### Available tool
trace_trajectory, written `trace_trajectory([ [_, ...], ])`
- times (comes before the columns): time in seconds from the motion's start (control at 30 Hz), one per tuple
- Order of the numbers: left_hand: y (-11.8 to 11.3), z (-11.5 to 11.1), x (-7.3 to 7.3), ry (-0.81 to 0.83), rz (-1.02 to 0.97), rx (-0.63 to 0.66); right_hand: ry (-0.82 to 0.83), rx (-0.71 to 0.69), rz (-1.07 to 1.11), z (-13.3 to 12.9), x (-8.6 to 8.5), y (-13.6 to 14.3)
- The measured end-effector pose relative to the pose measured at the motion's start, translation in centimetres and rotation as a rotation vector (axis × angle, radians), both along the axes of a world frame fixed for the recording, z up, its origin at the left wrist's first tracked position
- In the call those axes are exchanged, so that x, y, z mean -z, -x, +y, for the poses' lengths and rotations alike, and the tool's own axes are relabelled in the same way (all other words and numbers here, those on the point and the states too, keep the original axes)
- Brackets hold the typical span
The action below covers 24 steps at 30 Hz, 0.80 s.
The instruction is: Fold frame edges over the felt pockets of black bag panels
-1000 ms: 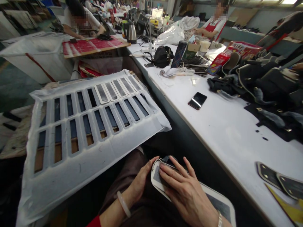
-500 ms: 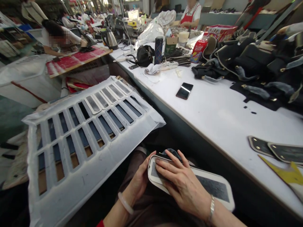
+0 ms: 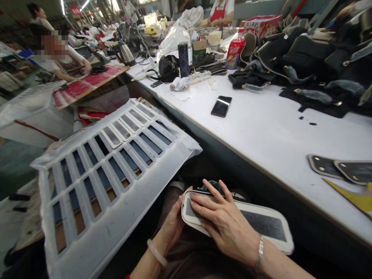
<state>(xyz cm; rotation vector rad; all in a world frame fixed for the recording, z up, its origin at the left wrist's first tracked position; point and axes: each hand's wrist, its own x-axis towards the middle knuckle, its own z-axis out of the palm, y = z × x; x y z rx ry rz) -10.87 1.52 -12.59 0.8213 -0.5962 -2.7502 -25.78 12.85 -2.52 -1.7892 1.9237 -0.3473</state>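
Observation:
A long rounded panel (image 3: 270, 224), white-edged with a dark grey centre, rests over my lap. My left hand (image 3: 174, 217) grips its left end, fingers wrapped round the rim. Across the panel's upper face lies my right hand (image 3: 223, 221), fingers spread and pressing near the left end. Dark material with a bluish strap (image 3: 213, 188) shows behind the panel, partly hidden by my fingers. To the left is a white slotted sheet (image 3: 122, 205) with two rows of openings; several similar white-rimmed pieces (image 3: 112, 136) lie in its top row.
A white table (image 3: 261, 135) on the right holds a phone (image 3: 221, 106), black bag parts (image 3: 308, 58), dark panels (image 3: 356, 170), a red bottle (image 3: 235, 50) and a yellow piece (image 3: 348, 195). A person (image 3: 65, 58) works at a red board (image 3: 87, 83) at the upper left.
The camera view has shifted slightly. Both hands keep nearly the same hold on the panel, whose right end sits a little farther right. The person at upper left is more upright.

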Motion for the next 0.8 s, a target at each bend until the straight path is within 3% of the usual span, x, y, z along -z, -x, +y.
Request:
trace_trajectory([
  [0.5, -0.9, -0.7, 1.3, -0.015, 0.06, 0.069, 0.056, 0.053, -0.037, 0.1, 0.2, -0.2],
  [0.8, -0.7, -2.0, 0.2, -0.095, 0.108, 0.165, 0.081, 0.035, -0.051, 0.5, 0.5, -0.3],
])
